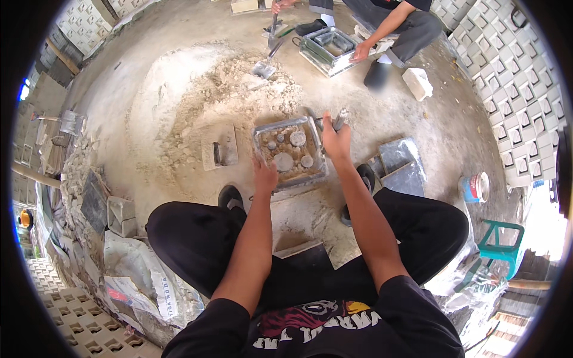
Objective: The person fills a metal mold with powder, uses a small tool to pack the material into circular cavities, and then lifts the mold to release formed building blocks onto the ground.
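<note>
A square metal mould (289, 123) lies on the ground in front of me, with grey-brown powder and several round pieces inside, among them a large disc (283, 161). My left hand (265, 175) grips the mould's left side near its close corner, fingers over the rim. Beside the right rim, my right hand (336, 142) is closed round the worn grey handle (341, 119) of a tool. The tool's working end is hidden. Left of the mould lies a flat square plasterer's float (219, 147) with a dark handle.
Beyond the mould spreads a heap of loose sandy mix (239, 83) with a trowel (262, 70) on it. Opposite, another person handles a second mould (328, 51). Dark plates (401, 161), a bucket (475, 187) and a green stool (501, 241) stand right. Patterned blocks (513, 95) line the walls.
</note>
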Tool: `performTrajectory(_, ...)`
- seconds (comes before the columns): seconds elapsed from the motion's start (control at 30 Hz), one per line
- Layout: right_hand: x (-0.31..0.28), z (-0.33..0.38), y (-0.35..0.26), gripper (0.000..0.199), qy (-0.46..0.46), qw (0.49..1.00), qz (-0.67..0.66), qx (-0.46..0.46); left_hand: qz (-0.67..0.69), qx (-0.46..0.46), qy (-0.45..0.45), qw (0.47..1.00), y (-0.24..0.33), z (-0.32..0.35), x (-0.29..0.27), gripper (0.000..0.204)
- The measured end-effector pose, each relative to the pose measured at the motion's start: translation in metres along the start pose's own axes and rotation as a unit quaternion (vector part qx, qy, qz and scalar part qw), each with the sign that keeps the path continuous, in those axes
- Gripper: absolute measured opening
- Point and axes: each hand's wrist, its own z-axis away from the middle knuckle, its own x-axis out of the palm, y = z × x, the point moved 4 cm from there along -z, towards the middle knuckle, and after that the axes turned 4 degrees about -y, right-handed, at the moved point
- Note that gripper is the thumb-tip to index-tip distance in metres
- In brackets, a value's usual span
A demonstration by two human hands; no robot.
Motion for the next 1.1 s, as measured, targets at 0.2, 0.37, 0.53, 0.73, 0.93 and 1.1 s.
performTrajectory(0.2, -0.003, -0.003, 0.027, 0.042, 0.003, 0.995, 0.061, -0.074, 0.061, -0.042, -0.011, 0.997, 0.024, -0.010, 0.013, 0.071)
performTrajectory(0.37, -0.005, 0.007, 0.045, 0.043, 0.029, 0.998, -0.003, -0.062, 0.099, -0.058, 0.022, 0.993, 0.029, -0.004, 0.007, 0.067)
performTrajectory(0.53, -0.004, 0.006, 0.026, 0.044, 0.016, 0.998, -0.051, -0.032, 0.057, -0.012, 0.066, 0.996, 0.020, -0.003, -0.008, 0.065)
performTrajectory(0.73, 0.002, -0.017, 0.038, 0.042, -0.004, 0.998, 0.004, -0.065, 0.009, 0.001, 0.070, 0.998, 0.043, 0.009, -0.010, 0.064)
performTrajectory(0.93, 0.011, -0.039, 0.016, 0.047, -0.013, 0.999, -0.040, -0.019, -0.018, 0.009, 0.088, 0.996, 0.049, 0.004, -0.015, 0.063)
performTrajectory(1.1, 0.016, -0.018, 0.011, 0.044, -0.007, 0.994, -0.105, -0.029, -0.006, 0.005, 0.100, 0.995, 0.040, 0.005, -0.021, 0.064)
